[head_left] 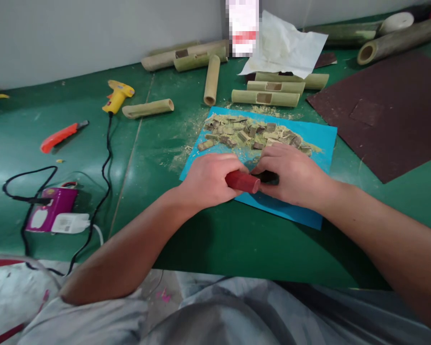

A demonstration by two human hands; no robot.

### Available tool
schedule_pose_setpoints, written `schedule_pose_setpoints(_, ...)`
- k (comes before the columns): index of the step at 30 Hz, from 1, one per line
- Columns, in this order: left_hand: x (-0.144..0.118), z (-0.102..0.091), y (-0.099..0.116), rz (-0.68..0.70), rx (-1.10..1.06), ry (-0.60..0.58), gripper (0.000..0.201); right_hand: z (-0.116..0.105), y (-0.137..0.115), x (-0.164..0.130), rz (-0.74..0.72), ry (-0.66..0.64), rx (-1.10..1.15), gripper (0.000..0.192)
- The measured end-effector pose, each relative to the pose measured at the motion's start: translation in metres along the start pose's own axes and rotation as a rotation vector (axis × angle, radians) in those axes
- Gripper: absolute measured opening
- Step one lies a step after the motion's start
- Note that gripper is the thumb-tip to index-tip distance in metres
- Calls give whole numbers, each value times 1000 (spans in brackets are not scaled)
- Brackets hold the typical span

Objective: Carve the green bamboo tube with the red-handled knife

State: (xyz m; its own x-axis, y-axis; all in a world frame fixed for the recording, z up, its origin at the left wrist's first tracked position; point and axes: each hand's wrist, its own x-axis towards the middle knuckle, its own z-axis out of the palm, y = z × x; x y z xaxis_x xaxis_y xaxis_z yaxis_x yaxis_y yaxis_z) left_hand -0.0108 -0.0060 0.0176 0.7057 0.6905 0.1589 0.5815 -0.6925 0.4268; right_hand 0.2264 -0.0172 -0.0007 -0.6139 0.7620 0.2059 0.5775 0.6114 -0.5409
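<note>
Head view: left hand [211, 179] clamped round red handle [242, 182], frame centre, presumably for firm control; right hand [292, 175] curled beside handle's end, grip hidden, cannot tell. Blue sheet [323, 143] under bamboo chips [251, 132], upper centre, likely catching them.

Creased grey shirt [233, 311], its left sleeve [89, 317] short; 2 bare forearms [136, 247], bare fingers [266, 163].

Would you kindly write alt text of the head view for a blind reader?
A person's left hand grips a red handle, right hand beside it, over a blue sheet strewn with chips on a green table; bamboo pieces and a yellow glue gun lie beyond.
</note>
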Motion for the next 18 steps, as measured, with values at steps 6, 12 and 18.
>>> schedule_pose_setpoints(6, 1, 2, 4, -4, 34, 32, 22, 0, -2, 0, -5, 5, -11, 15)
schedule_pose_setpoints(12, 2, 6, 1, 71, 103, 65, 26, -1, -2, 0, 16, -4, -14, 10)
schedule_pose_setpoints(18, 4, 13, -2, 112, 111, 120, 27, 0, -3, 0, 28, -9, -9, 9)
